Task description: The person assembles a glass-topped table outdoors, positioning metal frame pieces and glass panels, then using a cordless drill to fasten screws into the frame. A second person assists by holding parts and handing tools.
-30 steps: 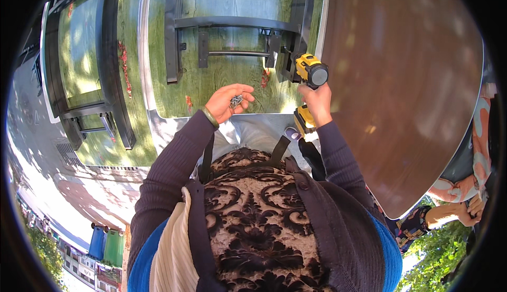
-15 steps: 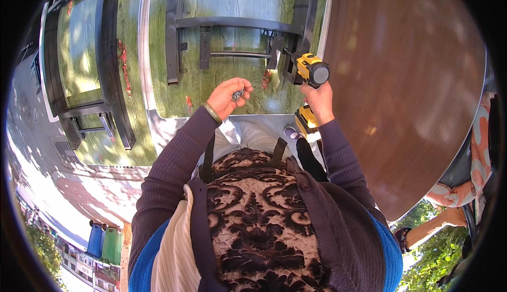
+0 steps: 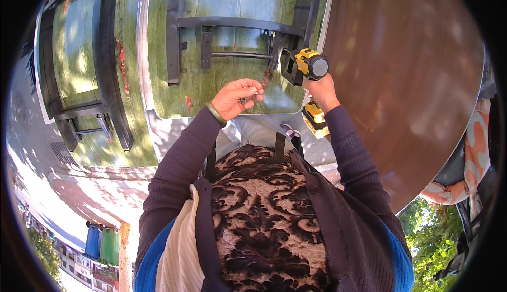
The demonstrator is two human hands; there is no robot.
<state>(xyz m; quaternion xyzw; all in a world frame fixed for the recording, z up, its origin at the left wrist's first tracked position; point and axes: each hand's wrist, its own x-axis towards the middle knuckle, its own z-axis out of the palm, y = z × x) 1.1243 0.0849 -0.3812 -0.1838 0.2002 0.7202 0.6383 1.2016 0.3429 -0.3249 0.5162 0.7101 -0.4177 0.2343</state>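
My left hand (image 3: pixel 235 97) is closed over a few small dark screws (image 3: pixel 243 100). Its thumb and forefinger are pinched together, with a thin metal piece seeming to stick out near the tips. My right hand (image 3: pixel 322 91) grips the handle of a yellow and black cordless drill (image 3: pixel 311 62), its battery (image 3: pixel 315 116) showing below my wrist. The drill's nose points away from me at the end of a black metal leg frame (image 3: pixel 240 24); whether the bit touches is hidden. That frame lies on a green-and-blue wood-patterned tabletop (image 3: pixel 222 94).
To the left lies a second patterned tabletop (image 3: pixel 132 144) with a black frame (image 3: pixel 113 81). A large brown tabletop (image 3: pixel 401 81) with a curved edge stands close to my right arm. Someone's shoe (image 3: pixel 289 130) shows beyond my lap. Patterned cloth (image 3: pixel 472 160) is at the far right.
My left hand has moved slightly right, its fingers curling further over the screws into a pinch. The drill's battery end has swung right. Another person's forearm at the right has left view.
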